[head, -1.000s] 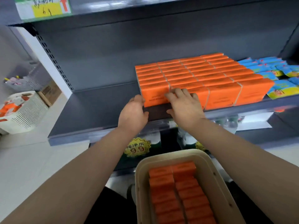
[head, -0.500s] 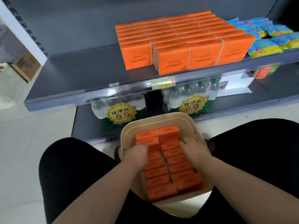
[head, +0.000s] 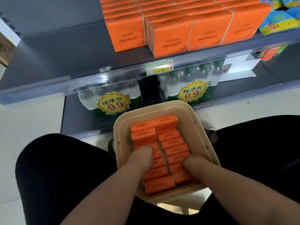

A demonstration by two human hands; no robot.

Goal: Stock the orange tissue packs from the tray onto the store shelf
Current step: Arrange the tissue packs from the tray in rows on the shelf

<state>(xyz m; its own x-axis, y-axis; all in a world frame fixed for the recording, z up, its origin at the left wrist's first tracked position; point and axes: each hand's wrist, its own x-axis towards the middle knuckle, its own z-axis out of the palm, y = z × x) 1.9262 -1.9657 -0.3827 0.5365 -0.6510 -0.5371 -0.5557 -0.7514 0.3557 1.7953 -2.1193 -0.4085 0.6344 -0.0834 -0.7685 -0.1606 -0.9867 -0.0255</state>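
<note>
A beige tray (head: 183, 111) sits between my knees, holding two rows of orange tissue packs (head: 165, 124) standing on edge. My left hand (head: 141, 158) is down in the left row and my right hand (head: 194, 164) in the right row. Each hand's fingers curl down over the packs with the tips hidden. On the dark shelf (head: 56, 51) above stand several rows of stocked orange tissue packs (head: 172, 36), the second row's front pack jutting closest to the edge.
Blue snack packs (head: 276, 21) lie right of the orange rows. Bare shelf space lies left of them. A price tag (head: 159, 68) is on the shelf lip. Shrink-wrapped water bottles (head: 112, 101) fill the lower shelf behind the tray. My black-clad knees (head: 56, 168) flank the tray.
Both hands left the front packs on the shelf and dropped into the tray. They have since slid nearer along the rows, and the view has tilted down.
</note>
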